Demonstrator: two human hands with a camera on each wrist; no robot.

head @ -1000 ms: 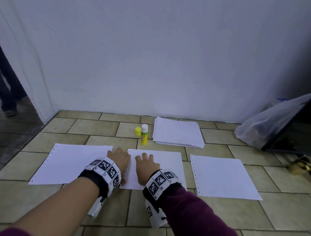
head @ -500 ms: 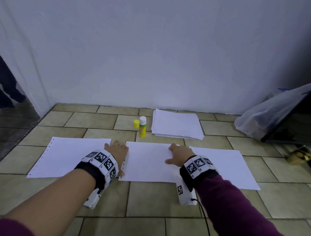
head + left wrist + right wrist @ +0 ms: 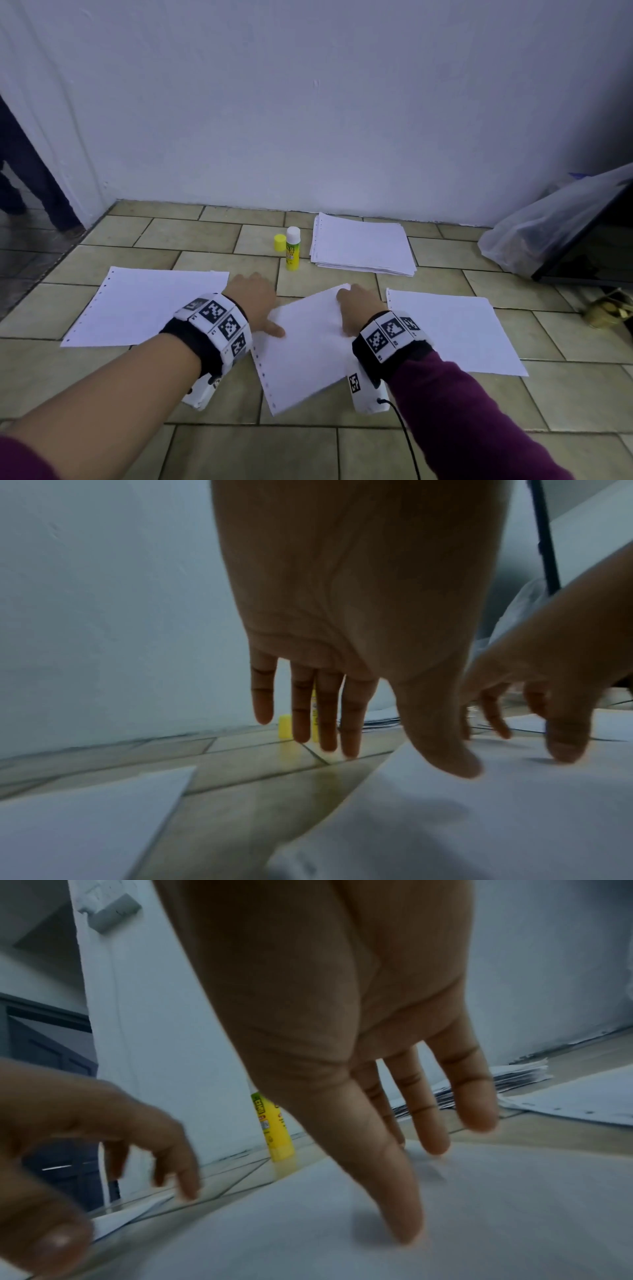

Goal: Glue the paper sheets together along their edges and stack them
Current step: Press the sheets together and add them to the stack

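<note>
Fingers (image 3: 441,1129) of the right hand (image 3: 359,310) lie straight and spread, tips pressing the far corner of the middle sheet (image 3: 305,349); nothing is gripped. The left hand (image 3: 255,301) is likewise flat and relaxed, its thumb (image 3: 445,750) touching the sheet's near-left edge, its other fingers reaching over bare floor (image 3: 212,240) tile.

The middle sheet lies on the floor at the centre, skewed so one corner points toward 12 o'clock. It sits between a left sheet (image 3: 144,305) at 9 o'clock and a right sheet (image 3: 452,332) at 3 o'clock; it looks close to both without overlapping, though the wrists hide the gaps.

Risk, as a judgement: thin paper pushed by fingertips alone may buckle, slide unevenly, or ride over a neighbour, leaving edges misaligned for gluing. A careless forward sweep could topple the upright glue stick (image 3: 293,248), which stands uncapped at 12 o'clock with its yellow cap (image 3: 280,241) beside it.

Open tile lies toward 6 o'clock, near the person. At 1 o'clock a paper stack (image 3: 363,245) sits near the wall (image 3: 308,102). A plastic bag (image 3: 541,233) crowds 2 o'clock.
</note>
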